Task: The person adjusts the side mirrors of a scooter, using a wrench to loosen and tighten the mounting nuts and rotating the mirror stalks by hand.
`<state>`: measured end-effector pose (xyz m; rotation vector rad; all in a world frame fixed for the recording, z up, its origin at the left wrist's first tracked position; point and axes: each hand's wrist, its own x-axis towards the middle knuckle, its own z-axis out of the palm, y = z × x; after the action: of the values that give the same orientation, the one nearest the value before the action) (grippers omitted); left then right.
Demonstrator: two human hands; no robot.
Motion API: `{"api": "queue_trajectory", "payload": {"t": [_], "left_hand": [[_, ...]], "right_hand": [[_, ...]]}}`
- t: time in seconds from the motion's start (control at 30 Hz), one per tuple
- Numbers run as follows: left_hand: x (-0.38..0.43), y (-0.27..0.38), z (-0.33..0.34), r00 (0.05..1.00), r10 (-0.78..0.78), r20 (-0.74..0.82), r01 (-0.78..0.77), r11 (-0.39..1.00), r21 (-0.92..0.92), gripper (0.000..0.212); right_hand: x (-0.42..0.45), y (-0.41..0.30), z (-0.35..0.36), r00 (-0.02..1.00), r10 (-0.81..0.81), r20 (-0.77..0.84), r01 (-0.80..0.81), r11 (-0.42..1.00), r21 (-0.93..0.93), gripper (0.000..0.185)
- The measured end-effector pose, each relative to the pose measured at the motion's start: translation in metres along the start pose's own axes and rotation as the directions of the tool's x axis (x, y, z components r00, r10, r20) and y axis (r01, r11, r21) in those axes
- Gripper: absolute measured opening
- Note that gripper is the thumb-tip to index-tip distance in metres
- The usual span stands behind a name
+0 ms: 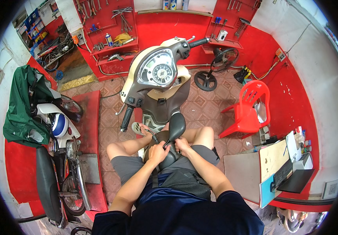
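I sit astride a cream and brown scooter, its handlebar with speedometer (160,72) in front of me. Over my lap, two black rear-view mirrors rest on the seat; one mirror (176,127) points forward, the other mirror (167,160) lies between my forearms. My left hand (182,146) is closed round a small metal tool or fitting near the forward mirror's stem; which one I cannot tell. My right hand (159,152) pinches the base of that mirror's stem. A second black stem (154,136) rises just ahead of my right hand.
A motorcycle (47,179) under a green cover stands on a red lift platform (94,132) at left. A red plastic chair (249,108) and a desk (241,176) with a keyboard are at right. A fan (205,80) and red tool shelves (114,47) stand ahead.
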<state>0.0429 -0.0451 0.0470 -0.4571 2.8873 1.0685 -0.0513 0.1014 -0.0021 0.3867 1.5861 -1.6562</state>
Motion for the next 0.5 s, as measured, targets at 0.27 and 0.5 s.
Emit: {"api": "queue_trajectory", "payload": {"t": [0.27, 0.5], "left_hand": [[0.000, -0.003, 0.002, 0.998, 0.039, -0.039, -0.040, 0.999, -0.021, 0.033], [-0.001, 0.002, -0.002, 0.999, 0.032, -0.041, -0.032, 0.999, -0.004, 0.033]], "right_hand": [[-0.009, -0.008, 0.006, 1.000, 0.008, -0.021, -0.008, 1.000, -0.017, 0.013], [-0.017, -0.015, 0.009, 1.000, 0.014, -0.006, -0.014, 1.000, -0.008, 0.014]]}}
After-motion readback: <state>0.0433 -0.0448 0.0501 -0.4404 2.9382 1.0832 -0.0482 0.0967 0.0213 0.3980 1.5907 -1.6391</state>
